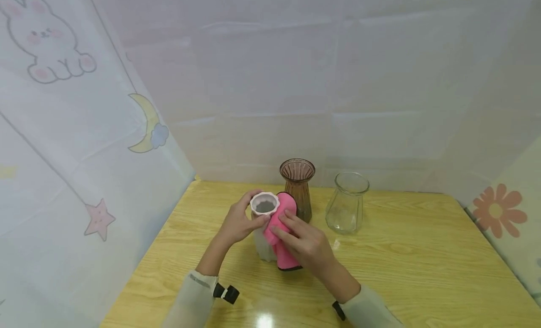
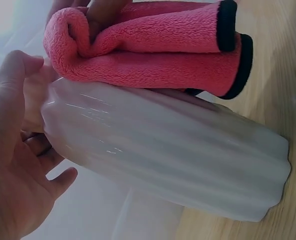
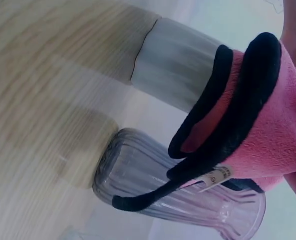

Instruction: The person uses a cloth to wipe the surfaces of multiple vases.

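A white fluted vase (image 2: 167, 145) stands on the wooden table, its scalloped rim (image 1: 264, 204) turned up toward the head camera. My left hand (image 1: 240, 221) grips it around the neck, thumb in front and fingers behind. A folded pink cloth (image 1: 284, 224) with black edging lies against the vase's right side. My right hand (image 1: 307, 242) holds this cloth by its upper part, fingertips pressing it near the neck. In the right wrist view the cloth (image 3: 267, 125) hangs in folds with a small label showing, and it hides part of the vase.
A purplish ribbed glass vase (image 1: 297, 177) stands just behind the cloth. To its right is a clear glass vase (image 1: 347, 206). The yellow wood-grain table (image 1: 405, 267) ends at a patterned cloth backdrop (image 1: 270, 83) at the back and sides.
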Demonstrator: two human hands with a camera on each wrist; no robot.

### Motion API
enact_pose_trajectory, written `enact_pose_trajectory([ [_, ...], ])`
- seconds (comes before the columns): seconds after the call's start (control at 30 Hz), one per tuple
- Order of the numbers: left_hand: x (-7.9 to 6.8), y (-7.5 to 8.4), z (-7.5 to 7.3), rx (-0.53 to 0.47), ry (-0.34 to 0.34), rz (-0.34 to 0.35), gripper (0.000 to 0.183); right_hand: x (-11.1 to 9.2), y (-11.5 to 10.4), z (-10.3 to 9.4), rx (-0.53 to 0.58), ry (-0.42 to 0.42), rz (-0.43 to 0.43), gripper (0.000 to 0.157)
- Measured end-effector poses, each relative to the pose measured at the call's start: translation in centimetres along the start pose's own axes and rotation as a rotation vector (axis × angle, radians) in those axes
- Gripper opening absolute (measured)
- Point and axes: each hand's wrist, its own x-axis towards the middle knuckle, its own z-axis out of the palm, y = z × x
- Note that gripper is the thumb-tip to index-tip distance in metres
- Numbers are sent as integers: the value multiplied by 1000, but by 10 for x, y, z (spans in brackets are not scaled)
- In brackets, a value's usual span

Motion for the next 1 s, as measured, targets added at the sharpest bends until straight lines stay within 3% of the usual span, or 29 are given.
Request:
enact_pose_trajectory([
  [0.3,6,-7,-6,-63,-43,32,65,-4,-8,5,34,-41,47,28],
  [0.63,10,-14,-11,-249,-126,27,62,-19,-19,12,37,-104,97,28],
  [0.77,11,-20,-14,-327,-165,43,68,-25,-23,12,48,-167,123,17],
  [1.0,12,-24,-16,-454,-233,27,80,-28,-29,13,38,-268,175,33],
])
